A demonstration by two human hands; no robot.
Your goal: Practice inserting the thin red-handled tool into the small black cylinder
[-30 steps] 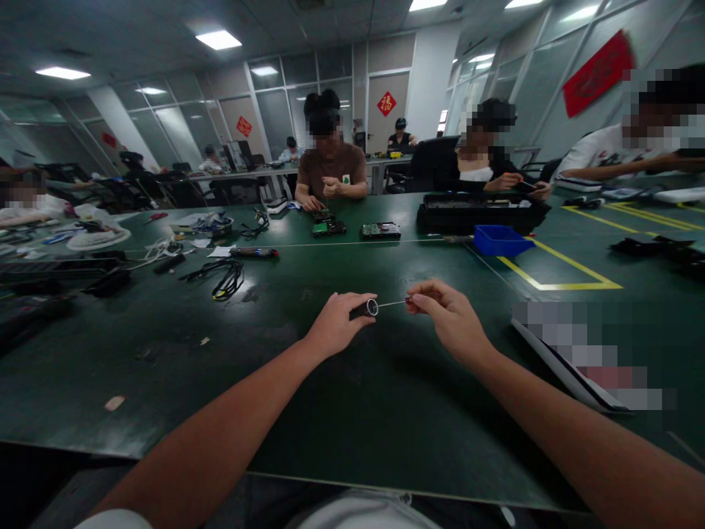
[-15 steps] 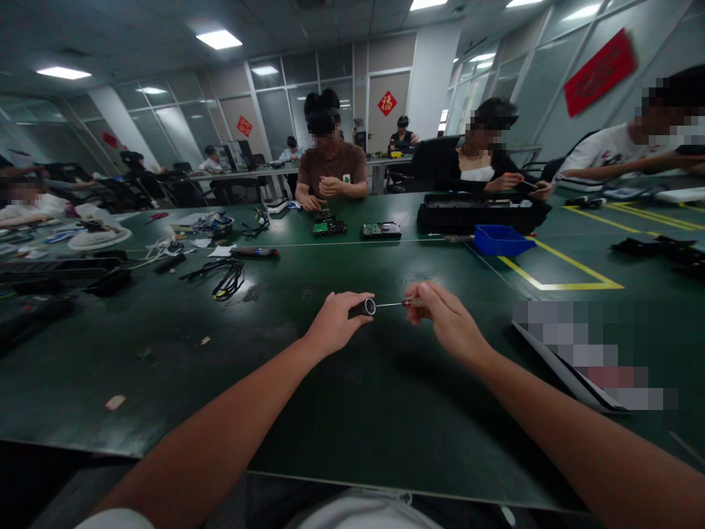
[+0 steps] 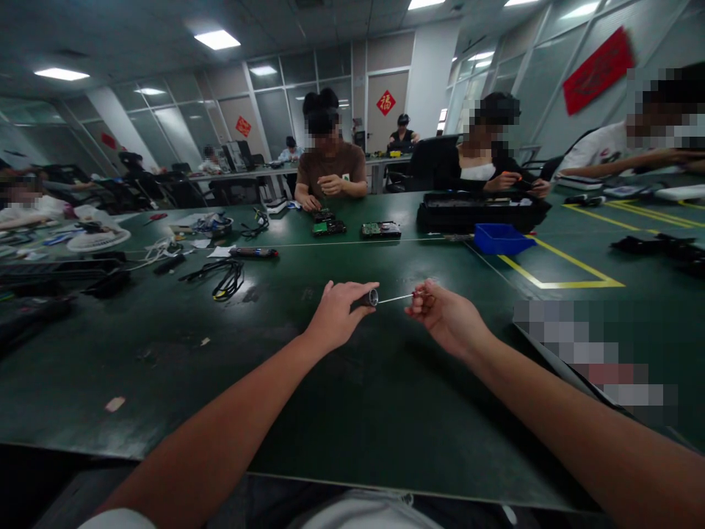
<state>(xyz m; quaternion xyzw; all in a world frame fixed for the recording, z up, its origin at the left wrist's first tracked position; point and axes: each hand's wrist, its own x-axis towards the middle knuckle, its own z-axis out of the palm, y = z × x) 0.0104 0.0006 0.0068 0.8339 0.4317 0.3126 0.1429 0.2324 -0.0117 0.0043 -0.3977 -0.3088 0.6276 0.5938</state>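
My left hand (image 3: 337, 317) grips a dark cylindrical part (image 3: 371, 297) between thumb and fingers, its round, light-rimmed end facing right. My right hand (image 3: 440, 314) is closed on a screwdriver (image 3: 397, 298), whose thin metal shaft points left at that end. The tip lies at the rim; whether it sits inside the opening I cannot tell. Fingers cover most of the screwdriver's handle. Both hands are held above the green table (image 3: 352, 411).
Black cables (image 3: 223, 279) and a dark rod-shaped tool (image 3: 254, 252) lie ahead on the left. Circuit boards (image 3: 381, 230) are near a person (image 3: 331, 165) opposite. A blue bin (image 3: 502, 239) and a long black housing (image 3: 485, 213) stand at right, beyond a blurred sheet (image 3: 584, 353).
The screwdriver's handle end has moved slightly right and up with my right hand, and more shaft shows. The fingers of my left hand have straightened a little along the cylindrical part.
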